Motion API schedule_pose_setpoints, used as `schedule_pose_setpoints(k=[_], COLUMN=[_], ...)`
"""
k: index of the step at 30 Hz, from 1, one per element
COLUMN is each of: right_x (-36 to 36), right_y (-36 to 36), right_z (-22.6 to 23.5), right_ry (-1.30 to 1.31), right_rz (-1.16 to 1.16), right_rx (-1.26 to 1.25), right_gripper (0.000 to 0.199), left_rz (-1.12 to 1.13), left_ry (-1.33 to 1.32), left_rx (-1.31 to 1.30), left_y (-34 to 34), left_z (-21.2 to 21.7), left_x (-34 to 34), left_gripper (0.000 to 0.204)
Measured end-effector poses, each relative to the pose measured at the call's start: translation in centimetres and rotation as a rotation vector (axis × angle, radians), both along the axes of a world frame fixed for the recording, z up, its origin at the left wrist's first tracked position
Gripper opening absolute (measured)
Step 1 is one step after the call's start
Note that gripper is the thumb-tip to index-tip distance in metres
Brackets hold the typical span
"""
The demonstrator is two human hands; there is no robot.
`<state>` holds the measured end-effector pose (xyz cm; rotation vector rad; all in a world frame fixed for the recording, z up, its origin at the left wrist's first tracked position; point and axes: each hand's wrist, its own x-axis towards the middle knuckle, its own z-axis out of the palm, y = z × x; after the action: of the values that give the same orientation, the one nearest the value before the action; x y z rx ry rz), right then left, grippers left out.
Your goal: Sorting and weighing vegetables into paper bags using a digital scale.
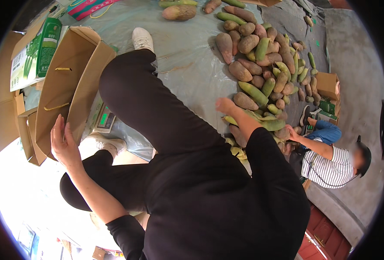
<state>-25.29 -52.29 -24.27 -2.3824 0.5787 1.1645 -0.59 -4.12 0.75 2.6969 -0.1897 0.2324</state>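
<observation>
Head view: left hand [63,145] flat, fingers spread, on corrugated box [73,82]; right hand [225,105] (empty, open) over knobbly roots [261,73].

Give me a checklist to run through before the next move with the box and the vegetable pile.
1. Left hand on the open cardboard box: ok, touching its edge.
2. Box mouth open: ok.
3. Right hand at the pile of brown and green vegetables: ok.
4. Right hand gripping a vegetable: cannot tell.
5. Scale beside the box: ok, partly hidden by the leg.
6. Co-worker's hand away from the right hand: ok.
</observation>
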Motion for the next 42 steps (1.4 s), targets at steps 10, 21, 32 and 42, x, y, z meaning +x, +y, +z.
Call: schedule_pose_setpoints(k=[10,21,32,42], right_x=[-7.9,-9.5,-15.4,-14.9], right_y=[-3.1,-5.4,-4.6,-7.6], right_z=[3.8,4.8,6.5,5.8], right_ry=[0.171,0.435,0.516,0.341], right_rz=[-0.218,-0.173,0.438,0.562], right_rx=[-0.552,-0.490,-0.519,-0.556], right_gripper=[0.031,0.043,0.032,0.020], left_rz=[-0.006,0.041,0.119,0.102], left_ry=[-0.056,-0.061,-0.046,0.012], left_rx=[-0.019,-0.021,-0.138,-0.065], left_y=[0.4,1.2,0.2,0.6], left_z=[-0.9,-1.9,-1.4,-0.8], left_x=[0.6,0.6,0.1,-0.2], left_gripper=[0.025,0.022,0.021,0.021])
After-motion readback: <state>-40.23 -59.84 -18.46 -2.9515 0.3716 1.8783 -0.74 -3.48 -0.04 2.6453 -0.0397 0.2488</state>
